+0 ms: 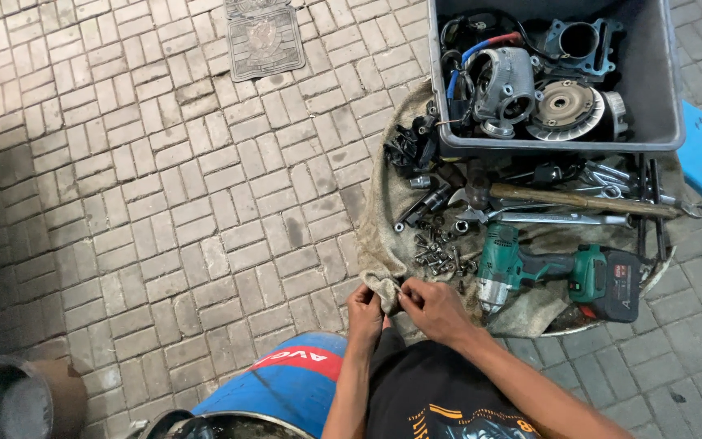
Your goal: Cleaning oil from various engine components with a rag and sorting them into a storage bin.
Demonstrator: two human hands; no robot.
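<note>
Both hands are at the near edge of the sackcloth (pixel 383 244), which is spread over a round tray on the brick paving (pixel 164 203). Left hand (pixel 365 313) pinches the cloth's folded corner, fingers curled tight on the fabric. Right hand (pixel 432 307) is just beside it, fingertips closed narrow on the same fold; whether a small part sits between them, can't tell.

On the sackcloth, just beyond the hands: pile of loose bolts (pixel 440 248). Right of the bolts: green cordless drill (pixel 558 272), lying on its side. Beyond the drill: hammer (pixel 570 197) and wrenches (pixel 562 218). Grey plastic bin (pixel 660 81) at the cloth's far edge, holding engine parts (pixel 546 89). Blue drum (pixel 286 386) is near the person, left of the forearms.
</note>
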